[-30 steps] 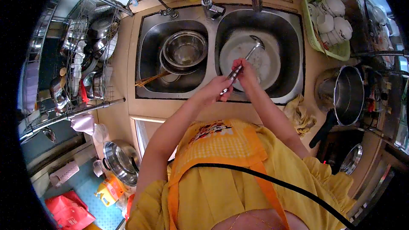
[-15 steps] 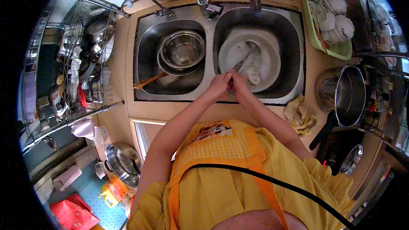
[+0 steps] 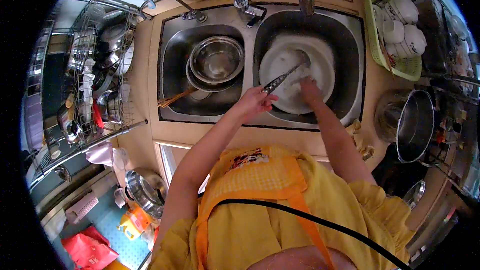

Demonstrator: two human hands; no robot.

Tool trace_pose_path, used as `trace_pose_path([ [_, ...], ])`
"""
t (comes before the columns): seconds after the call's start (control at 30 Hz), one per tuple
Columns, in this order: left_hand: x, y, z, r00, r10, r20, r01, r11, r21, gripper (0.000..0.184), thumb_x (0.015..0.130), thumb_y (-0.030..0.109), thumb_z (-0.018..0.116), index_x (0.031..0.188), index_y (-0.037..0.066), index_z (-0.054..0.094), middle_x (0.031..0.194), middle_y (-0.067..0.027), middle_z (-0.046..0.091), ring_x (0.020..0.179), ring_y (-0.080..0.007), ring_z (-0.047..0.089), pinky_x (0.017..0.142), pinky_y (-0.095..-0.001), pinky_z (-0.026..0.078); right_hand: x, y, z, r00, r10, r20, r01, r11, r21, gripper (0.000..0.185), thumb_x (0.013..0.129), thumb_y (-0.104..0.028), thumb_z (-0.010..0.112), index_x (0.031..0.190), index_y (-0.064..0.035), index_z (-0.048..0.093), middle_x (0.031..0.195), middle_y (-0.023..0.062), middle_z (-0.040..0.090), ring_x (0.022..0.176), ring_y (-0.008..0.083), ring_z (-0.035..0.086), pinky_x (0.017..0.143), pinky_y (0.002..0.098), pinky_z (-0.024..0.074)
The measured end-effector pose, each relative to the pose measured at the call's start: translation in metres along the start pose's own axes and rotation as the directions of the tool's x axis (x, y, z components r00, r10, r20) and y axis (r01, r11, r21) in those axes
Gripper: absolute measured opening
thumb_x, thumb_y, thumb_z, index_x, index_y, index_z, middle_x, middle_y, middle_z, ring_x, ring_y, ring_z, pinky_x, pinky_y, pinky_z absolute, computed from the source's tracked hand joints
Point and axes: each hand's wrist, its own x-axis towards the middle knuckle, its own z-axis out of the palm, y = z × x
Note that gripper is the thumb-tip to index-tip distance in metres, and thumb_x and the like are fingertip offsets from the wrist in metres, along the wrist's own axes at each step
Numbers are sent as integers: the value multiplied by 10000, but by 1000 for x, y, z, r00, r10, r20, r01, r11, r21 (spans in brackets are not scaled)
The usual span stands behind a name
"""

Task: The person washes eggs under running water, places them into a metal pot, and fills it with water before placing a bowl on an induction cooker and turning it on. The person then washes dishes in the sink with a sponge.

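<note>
My left hand [image 3: 257, 104] is closed round the handle end of a ladle [image 3: 281, 78] over the front edge of the right sink. The ladle's bowl end rests inside a pale round basin [image 3: 268, 65] holding cloudy water. My right hand [image 3: 310, 90] reaches into the same basin near the ladle; its fingers are blurred and partly hidden, so what they hold does not show. Nested metal bowls [image 3: 217, 60] sit in the left sink [image 3: 175, 45], with wooden chopsticks [image 3: 176, 98] beside them.
A green basket [image 3: 376, 45] of white bowls [image 3: 404, 10] stands right of the sinks. Below it is a metal pot [image 3: 416, 126]. Faucets [image 3: 242, 2] rise behind. A wire rack [image 3: 107, 70] with pans is at the left, and a crumpled cloth [image 3: 356, 135] lies front right.
My hands have come apart. The left keeps the ladle and has moved slightly left, while the right has let go of it and moved forward and right into the basin.
</note>
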Motion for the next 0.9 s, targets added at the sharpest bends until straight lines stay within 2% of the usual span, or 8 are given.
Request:
trace_pose_path([
  [0.13, 4, 1, 0, 994, 43, 103, -22, 980, -199, 261, 861, 108, 377, 1098, -2, 384, 960, -173, 522, 713, -177, 527, 724, -342, 464, -8, -13, -15, 975, 219, -29, -215, 971, 103, 535, 700, -193, 589, 1167, -29, 387, 1149, 196, 415, 977, 396, 468, 816, 434, 396],
  [0.23, 12, 2, 2, 996, 46, 74, -20, 946, -322, 265, 854, 94, 381, 1099, -5, 384, 977, -185, 509, 765, -205, 537, 741, -354, 460, -7, -9, -22, 980, 156, -122, -66, 840, 539, 489, 717, -144, 576, 1149, -7, 393, 1065, 175, 496, 880, 299, 540, 765, 348, 430],
  [0.33, 23, -3, 0, 1000, -21, 10, 23, 857, -515, 239, 847, 95, 386, 1064, 2, 414, 973, -170, 511, 824, -225, 541, 749, -355, 458, -35, -48, -80, 960, 279, -8, -82, 309, 948, 471, 694, -222, 624, 1081, -29, 436, 1072, 167, 491, 1003, 234, 482, 804, 357, 403],
  [0.4, 34, -12, -3, 998, -58, -27, 31, 806, -590, 214, 842, 102, 390, 1031, 14, 442, 967, -150, 514, 856, -230, 537, 760, -353, 453, -72, -95, -150, 972, 224, -66, 28, 167, 986, 450, 710, -238, 615, 1059, -19, 435, 1045, 147, 496, 960, 228, 486, 798, 341, 398],
  [0.57, 4, 13, 42, 981, -15, -196, -100, 818, -566, 178, 842, 140, 409, 963, 41, 494, 953, -112, 519, 899, -223, 513, 804, -349, 429, -91, -150, -176, 912, 81, -403, 309, 512, 802, 444, 725, -279, 614, 1048, -26, 444, 1081, 175, 448, 971, 301, 454, 821, 354, 375],
  [0.67, 35, -8, 18, 997, 75, -35, -77, 692, -718, 248, 861, 161, 380, 1054, 17, 436, 1095, -169, 457, 971, -286, 485, 873, -426, 390, -50, -133, -133, 925, 170, -340, 182, 588, 788, 466, 736, -295, 595, 1084, -24, 446, 1121, 206, 409, 1006, 335, 425, 844, 365, 358],
  [0.77, 36, -14, 15, 979, -95, -180, -61, 706, -706, 297, 884, 189, 349, 1110, -4, 361, 1143, -216, 405, 1001, -351, 464, 854, -459, 402, -4, -105, -82, 810, 410, -420, -16, 730, 683, 469, 760, -314, 557, 1124, -42, 443, 1145, 232, 388, 1030, 352, 413, 874, 380, 343],
  [0.9, 22, -5, 27, 984, -125, -128, -5, 695, -719, 300, 895, 159, 317, 1091, -67, 332, 1042, -240, 448, 913, -324, 500, 776, -406, 450, 20, -48, -75, 868, 212, -448, -75, 950, 304, 477, 788, -354, 514, 1151, -57, 425, 1126, 251, 388, 1025, 374, 421, 861, 407, 361],
])
